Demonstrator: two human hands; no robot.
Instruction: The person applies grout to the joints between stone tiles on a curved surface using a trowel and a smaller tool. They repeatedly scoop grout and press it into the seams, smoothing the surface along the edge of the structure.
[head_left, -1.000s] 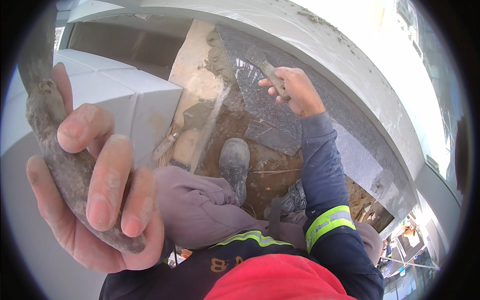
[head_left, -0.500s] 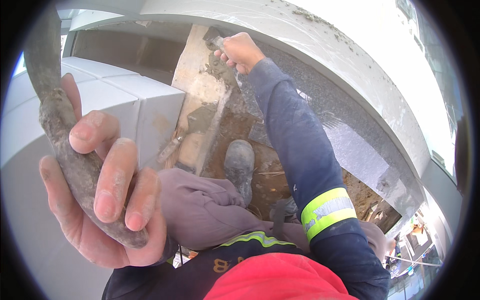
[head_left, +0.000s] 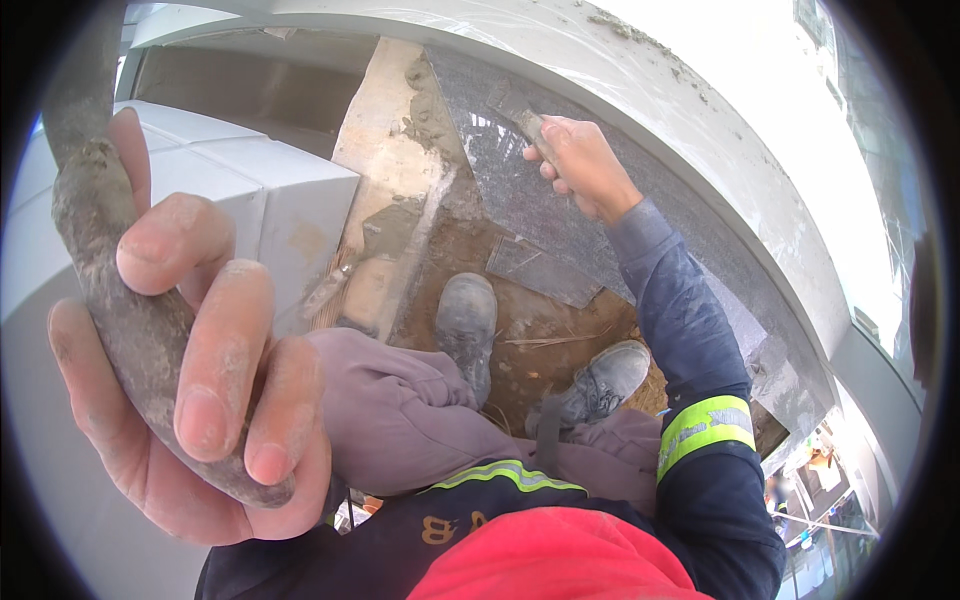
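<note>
Close up on the left, my left hand is wrapped loosely round the dirty, curved handle of a trowel. Its flat grey blade points up and runs out at the picture's upper left. Farther off, my right hand grips the handle of a small flat-headed brush. The brush head lies over a dark grey stone slab, seemingly on its surface; exact contact is hard to make out. Wet mortar lies along the slab's left edge, on a pale ledge.
White panelled blocks stand at left. A curved pale wall bounds the slab's far side. Another dirt-covered tool lies by the ledge. Below are brown soil, a loose stone piece and my dusty shoes.
My right hand has moved right and slightly nearer, bringing the brush from the mortar-covered ledge end over the slab. My left hand has shifted slightly left, still holding the trowel.
</note>
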